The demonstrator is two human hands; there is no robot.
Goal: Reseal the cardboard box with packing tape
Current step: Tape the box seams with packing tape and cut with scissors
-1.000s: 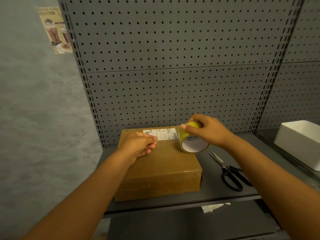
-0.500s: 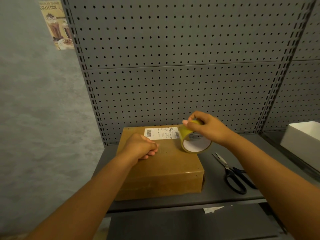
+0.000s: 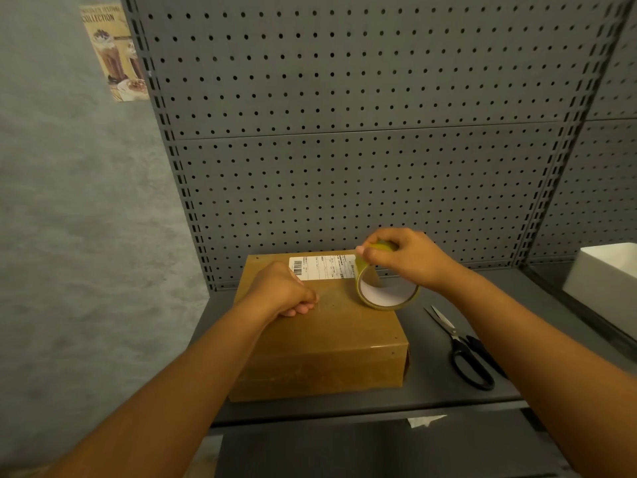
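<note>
The box [image 3: 320,326] sits on the grey shelf [image 3: 448,391] against the pegboard [image 3: 344,150], its long axis running away from the person, label [image 3: 322,267] at the far edge. Both hands work over its top: the left hand [image 3: 281,293] is nearer, fingers curled in a fist resting on the lid at its middle-left. It may be pinning down a tape end, though any strip there is too clear to make out. The right hand [image 3: 410,258] is farther back at the far right corner, fingers curled over the top of the tape [image 3: 386,288], which stands on edge, its open core facing the person. The roll lies to the right of the left fist, so a pull would run across the lid rather than along it.

A white bin [image 3: 606,281] stands well apart at the far right of the shelf. A poster [image 3: 113,53] hangs on the wall, left. Scissors [image 3: 465,346] lie closed on the shelf just right of the box, near the right forearm and handy for the cut. A paper scrap [image 3: 425,420] pokes out below the shelf edge. Nothing blocks the lid.
</note>
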